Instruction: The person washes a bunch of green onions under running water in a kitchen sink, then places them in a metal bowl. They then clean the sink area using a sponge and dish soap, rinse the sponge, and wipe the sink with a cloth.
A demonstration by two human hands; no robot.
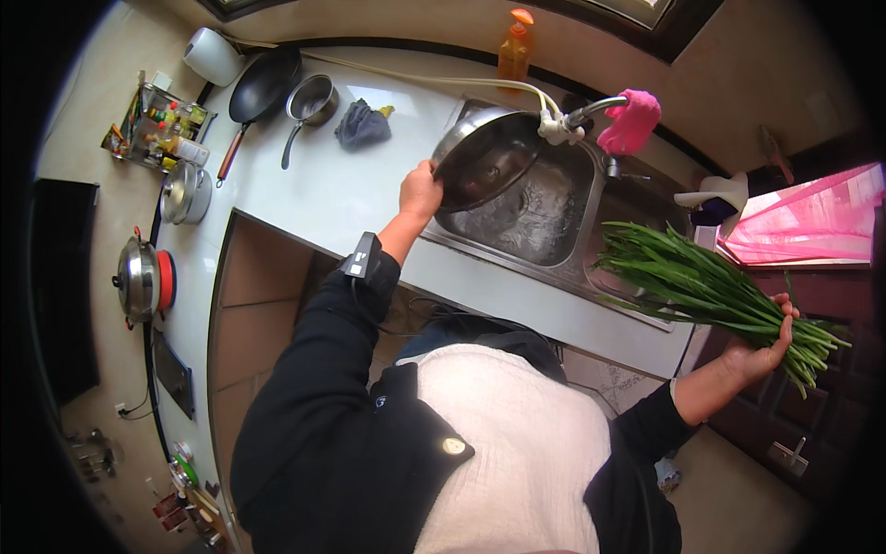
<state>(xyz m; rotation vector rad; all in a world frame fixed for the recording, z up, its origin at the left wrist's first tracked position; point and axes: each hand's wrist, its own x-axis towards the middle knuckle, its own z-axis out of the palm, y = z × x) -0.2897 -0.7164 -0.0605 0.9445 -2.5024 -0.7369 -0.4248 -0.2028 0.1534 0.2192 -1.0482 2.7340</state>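
My left hand [421, 192] grips the rim of a round stainless-steel basin [484, 156], which is tilted over the left bowl of a double kitchen sink [588, 239]. Water moves in that bowl below it. Out to the right, my right hand [765, 346] is closed around the pale stem ends of a bunch of long green leafy vegetables [692, 277]. Their leaves reach over the right bowl. A curved faucet [588, 113] with a pink cloth [630, 122] on it stands behind the sink.
Left of the sink lie a grey cloth [363, 126], a small saucepan [313, 100] and a black frying pan [263, 86]. An orange pump bottle [515, 52] stands behind. Farther left are a condiment rack [163, 135], a lidded pot [187, 194] and a steel pot [138, 280] on a red-sided base.
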